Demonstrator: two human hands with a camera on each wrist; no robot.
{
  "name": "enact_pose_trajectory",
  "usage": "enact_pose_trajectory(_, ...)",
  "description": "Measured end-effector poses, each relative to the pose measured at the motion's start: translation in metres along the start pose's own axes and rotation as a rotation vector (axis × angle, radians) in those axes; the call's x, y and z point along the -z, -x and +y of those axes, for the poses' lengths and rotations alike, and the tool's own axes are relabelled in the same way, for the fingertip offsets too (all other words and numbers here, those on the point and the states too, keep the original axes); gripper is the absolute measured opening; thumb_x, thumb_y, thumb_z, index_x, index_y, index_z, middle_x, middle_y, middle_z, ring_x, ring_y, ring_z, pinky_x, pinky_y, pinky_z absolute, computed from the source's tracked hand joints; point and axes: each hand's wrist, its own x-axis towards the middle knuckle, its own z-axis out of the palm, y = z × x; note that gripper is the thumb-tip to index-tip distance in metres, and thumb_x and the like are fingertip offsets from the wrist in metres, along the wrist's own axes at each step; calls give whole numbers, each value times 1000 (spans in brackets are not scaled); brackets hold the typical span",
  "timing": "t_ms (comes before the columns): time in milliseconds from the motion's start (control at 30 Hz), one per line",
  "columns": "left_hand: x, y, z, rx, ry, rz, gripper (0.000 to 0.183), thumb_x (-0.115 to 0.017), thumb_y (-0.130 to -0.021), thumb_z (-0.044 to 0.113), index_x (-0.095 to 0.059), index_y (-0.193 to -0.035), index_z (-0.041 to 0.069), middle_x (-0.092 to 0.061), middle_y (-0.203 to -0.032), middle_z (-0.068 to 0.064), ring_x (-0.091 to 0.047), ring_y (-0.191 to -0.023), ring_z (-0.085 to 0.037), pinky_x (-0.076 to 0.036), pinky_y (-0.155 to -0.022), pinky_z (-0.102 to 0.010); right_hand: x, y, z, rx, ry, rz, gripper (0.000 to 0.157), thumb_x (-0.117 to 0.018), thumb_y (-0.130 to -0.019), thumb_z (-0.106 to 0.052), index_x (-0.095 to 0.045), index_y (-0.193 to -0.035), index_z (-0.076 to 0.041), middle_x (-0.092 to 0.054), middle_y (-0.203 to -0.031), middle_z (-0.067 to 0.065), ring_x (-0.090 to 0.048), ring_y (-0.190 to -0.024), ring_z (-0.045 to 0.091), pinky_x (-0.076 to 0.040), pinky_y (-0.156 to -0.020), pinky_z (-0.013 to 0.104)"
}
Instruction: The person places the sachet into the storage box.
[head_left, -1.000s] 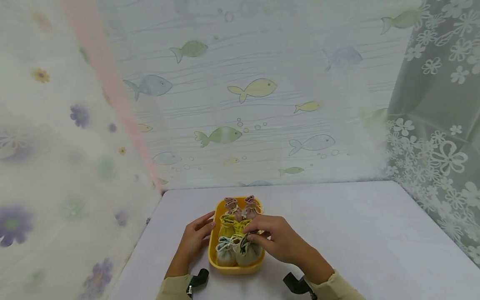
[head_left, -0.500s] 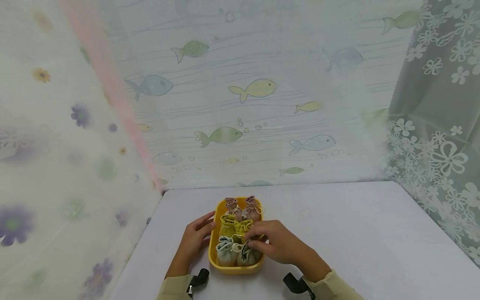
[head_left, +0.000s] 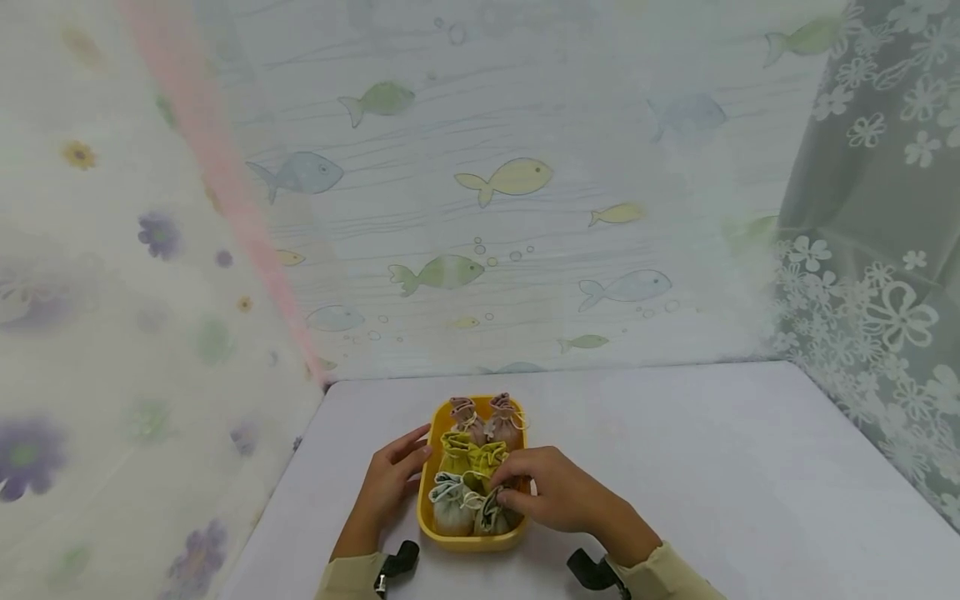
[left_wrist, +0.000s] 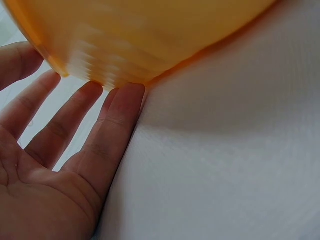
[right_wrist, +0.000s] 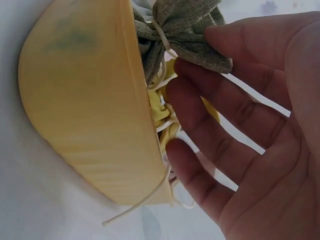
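Observation:
A yellow plastic basket [head_left: 468, 543] holds several small drawstring pouches. My left hand [head_left: 386, 477] is at its left side; in the left wrist view the extended fingertips touch the basket's wall [left_wrist: 165, 35]. My right hand [head_left: 555, 492] reaches over the right rim. Its thumb and fingers pinch the gathered top of a grey-green drawstring pouch [right_wrist: 192, 35] in the near right corner, partly hidden by the hand in the head view. Beside it on the left sits a pale grey-blue pouch [head_left: 452, 510].
Two yellow-green pouches [head_left: 455, 454] fill the middle of the basket, and two mauve pouches [head_left: 504, 423] the far end. A cream cord [right_wrist: 137, 200] hangs over the basket's outside. The basket stands on a white-covered table [head_left: 675, 467] with a fish-patterned curtain [head_left: 517, 250] behind.
My right hand has come down slightly towards the near right corner, and the grey-green pouch sits lower there with its top tipped over. The left hand has kept its place.

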Motion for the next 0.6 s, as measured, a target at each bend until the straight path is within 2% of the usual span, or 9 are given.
enact_pose_trajectory(233, 0, -1, 0, -9, -10, -14, 63, -78, -87, 53, -62, -144, 32, -64, -143, -9, -69, -118, -21, -62, -92, -37, 2, 2, -2, -16, -5, -7, 18, -72, -99, -19, -75, -116, -18, -75, -114, -7, -65, -101, 0, -60, -86, 32)
enact_pose_trajectory(367, 1, 0, 2, 4, -19, -4, 60, -77, -88, 51, -62, -144, 33, -64, -142, -9, -70, -116, -21, -63, -91, -37, 5, 1, -3, 3, -31, -3, 19, -73, -98, -17, -75, -116, -17, -75, -115, -3, -66, -104, 5, -61, -88, 35)
enact_pose_trajectory(500, 3, 4, 9, 18, -51, 9, 57, -75, -93, 44, -61, -145, 28, -63, -144, -12, -71, -114, -24, -63, -89, -39, 14, 3, -4, 28, -22, 51, 21, -73, -96, -13, -73, -117, -16, -74, -115, -1, -68, -104, 16, -60, -90, 39)
enact_pose_trajectory(600, 5, 8, 18, 3, -106, 27, 53, -71, -98, 37, -59, -147, 22, -63, -145, -12, -70, -117, -27, -63, -89, -41, 30, 11, -3, -6, 68, 129, 24, -73, -96, -13, -71, -119, -22, -71, -118, -6, -68, -109, 17, -59, -93, 37)
